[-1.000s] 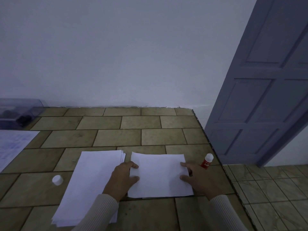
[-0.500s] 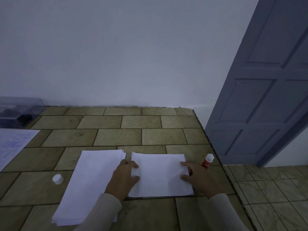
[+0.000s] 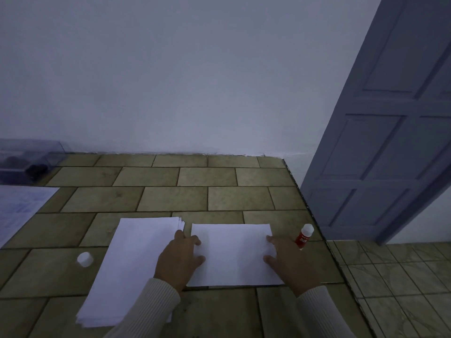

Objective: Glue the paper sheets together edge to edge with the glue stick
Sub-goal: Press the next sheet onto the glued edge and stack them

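A white paper sheet [image 3: 233, 254] lies flat on the tiled counter [image 3: 207, 198]. My left hand [image 3: 179, 261] rests on its left edge with fingers spread, partly over the stack of white sheets [image 3: 131, 267] beside it. My right hand [image 3: 286, 263] presses on the sheet's right edge, fingers straight. The red glue stick [image 3: 303, 237] with a white top stands upright just right of my right hand. Its white cap [image 3: 85, 259] sits left of the stack.
A printed sheet [image 3: 19, 211] lies at the far left, with a clear plastic box [image 3: 26, 162] behind it against the wall. The counter's right edge [image 3: 314, 220] drops to a tiled floor beside a grey-blue door [image 3: 380, 147].
Both hands stay on the sheet's edges; the left fingers shifted very slightly. Papers, glue stick and cap have not moved.
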